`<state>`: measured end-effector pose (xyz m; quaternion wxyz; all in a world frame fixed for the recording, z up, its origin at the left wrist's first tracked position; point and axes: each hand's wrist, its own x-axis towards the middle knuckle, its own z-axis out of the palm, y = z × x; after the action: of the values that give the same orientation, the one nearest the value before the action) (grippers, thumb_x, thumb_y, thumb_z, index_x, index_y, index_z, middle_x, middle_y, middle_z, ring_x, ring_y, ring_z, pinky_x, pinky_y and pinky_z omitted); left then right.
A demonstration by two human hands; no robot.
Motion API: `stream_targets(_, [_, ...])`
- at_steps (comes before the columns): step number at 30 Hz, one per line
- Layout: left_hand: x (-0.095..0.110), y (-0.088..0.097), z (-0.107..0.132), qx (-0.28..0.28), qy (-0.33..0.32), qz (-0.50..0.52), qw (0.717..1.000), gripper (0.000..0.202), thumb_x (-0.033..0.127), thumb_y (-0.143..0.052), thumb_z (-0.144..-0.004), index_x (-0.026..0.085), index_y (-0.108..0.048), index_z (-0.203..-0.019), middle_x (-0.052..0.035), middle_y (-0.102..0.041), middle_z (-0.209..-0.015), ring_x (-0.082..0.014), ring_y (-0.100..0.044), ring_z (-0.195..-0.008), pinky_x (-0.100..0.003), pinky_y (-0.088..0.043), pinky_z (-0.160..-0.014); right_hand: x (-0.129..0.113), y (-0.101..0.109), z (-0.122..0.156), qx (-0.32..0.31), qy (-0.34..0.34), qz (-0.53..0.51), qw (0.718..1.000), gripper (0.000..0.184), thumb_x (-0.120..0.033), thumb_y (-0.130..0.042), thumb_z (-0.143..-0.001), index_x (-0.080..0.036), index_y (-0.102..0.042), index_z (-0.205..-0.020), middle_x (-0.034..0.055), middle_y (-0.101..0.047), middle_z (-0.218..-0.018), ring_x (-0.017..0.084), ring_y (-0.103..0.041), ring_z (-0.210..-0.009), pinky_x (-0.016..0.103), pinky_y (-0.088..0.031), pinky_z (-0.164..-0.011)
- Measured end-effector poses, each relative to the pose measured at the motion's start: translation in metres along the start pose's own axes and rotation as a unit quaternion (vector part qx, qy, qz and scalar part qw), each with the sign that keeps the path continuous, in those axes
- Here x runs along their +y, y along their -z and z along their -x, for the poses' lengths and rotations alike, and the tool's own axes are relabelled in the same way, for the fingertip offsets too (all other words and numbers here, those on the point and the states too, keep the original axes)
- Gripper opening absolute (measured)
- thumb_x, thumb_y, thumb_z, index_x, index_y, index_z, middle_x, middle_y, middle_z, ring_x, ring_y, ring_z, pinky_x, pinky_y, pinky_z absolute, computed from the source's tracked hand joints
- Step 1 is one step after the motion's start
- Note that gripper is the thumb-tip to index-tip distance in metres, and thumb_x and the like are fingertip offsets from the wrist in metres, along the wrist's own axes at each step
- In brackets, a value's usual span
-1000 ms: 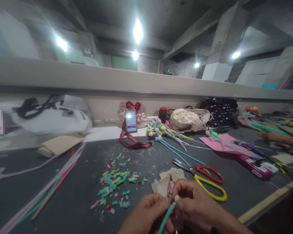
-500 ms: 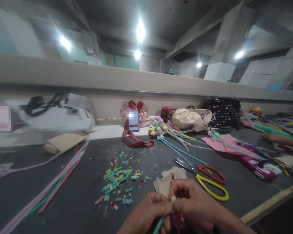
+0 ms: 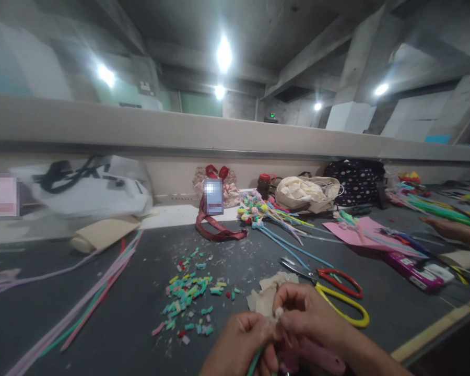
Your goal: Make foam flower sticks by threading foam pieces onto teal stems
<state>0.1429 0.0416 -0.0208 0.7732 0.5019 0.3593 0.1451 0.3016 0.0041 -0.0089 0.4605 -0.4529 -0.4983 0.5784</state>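
Observation:
My left hand (image 3: 245, 339) is closed, its fingers pinching a green chenille stem (image 3: 254, 361) that runs down toward the bottom edge. Fingertip to fingertip with it, my right hand (image 3: 307, 316) pinches a small cream-white piece (image 3: 279, 312) at the stem's upper end. Beneath my right hand shows a pink object with a handle-like shape (image 3: 321, 357), mostly hidden. Just behind the hands lies a crumpled beige scrap (image 3: 264, 295). Scissors (image 3: 325, 284) with one red and one yellow handle rest open to the right.
Cut bits of coloured stem (image 3: 188, 292) are scattered left of my hands. Long stems (image 3: 90, 292) lie farther left. Finished-looking flower stems (image 3: 258, 209), a dark red strap (image 3: 219, 233) and a pink sheet (image 3: 354, 230) lie behind. A co-worker's hand (image 3: 446, 228) is at right.
My hands have shifted slightly right, still together around the cream-white piece. More of the pink object shows below. The co-worker's hand at right has lifted and its fingers have straightened somewhat.

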Motion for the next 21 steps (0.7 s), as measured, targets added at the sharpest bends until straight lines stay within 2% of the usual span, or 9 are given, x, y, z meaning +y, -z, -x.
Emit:
stream_targets(6, [0.002,0.004,0.001,0.014,-0.017,0.023,0.999,0.034,0.039,-0.068,-0.051,0.015,-0.049,-0.066,0.0022,-0.058,-0.046,-0.0054,-0.046,-0.037,-0.015,-0.029,-0.04,-0.006,0.001,-0.003,0.033,0.005,-0.022,0.999,0.015,-0.022,-0.066,-0.063,-0.012,-0.06,-0.073,-0.0034,-0.055,-0.055,0.005,-0.046,-0.044,0.014,-0.034,-0.042])
stream_targets(11, [0.003,0.009,-0.001,0.049,-0.032,0.05,0.997,0.034,0.045,-0.062,-0.058,0.014,-0.049,-0.062,0.0013,-0.057,-0.045,-0.0068,-0.047,-0.034,-0.015,-0.027,-0.034,0.005,0.003,-0.005,0.073,-0.016,-0.09,0.993,0.031,-0.034,-0.057,-0.074,-0.014,-0.055,-0.098,0.0009,-0.062,-0.065,0.005,-0.048,-0.041,0.014,-0.032,-0.038])
stream_targets(14, [0.004,0.011,-0.001,0.04,-0.034,0.084,0.995,0.039,0.049,-0.061,-0.058,0.013,-0.053,-0.069,-0.0001,-0.059,-0.046,-0.0083,-0.05,-0.035,-0.015,-0.027,-0.033,0.011,0.003,-0.008,0.09,-0.018,-0.088,0.992,0.027,-0.033,-0.06,-0.072,-0.014,-0.055,-0.09,-0.0006,-0.061,-0.059,0.005,-0.049,-0.039,0.015,-0.033,-0.039])
stream_targets(17, [0.003,0.012,-0.002,0.011,-0.032,0.114,0.993,0.04,0.049,-0.061,-0.058,0.012,-0.055,-0.071,-0.0007,-0.059,-0.045,-0.0084,-0.051,-0.035,-0.014,-0.028,-0.033,0.012,0.0,-0.011,0.084,0.008,-0.049,0.995,0.017,-0.029,-0.062,-0.069,-0.015,-0.053,-0.073,-0.0035,-0.058,-0.051,0.005,-0.049,-0.037,0.014,-0.031,-0.037])
stream_targets(21, [0.001,0.013,-0.003,-0.022,-0.031,0.141,0.989,0.04,0.048,-0.062,-0.058,0.011,-0.057,-0.073,-0.0016,-0.061,-0.045,-0.0082,-0.051,-0.035,-0.014,-0.028,-0.034,0.008,-0.004,-0.014,0.082,0.008,-0.018,0.996,0.022,-0.031,-0.061,-0.069,-0.016,-0.047,-0.063,-0.0062,-0.053,-0.043,0.004,-0.045,-0.031,0.012,-0.023,-0.03])
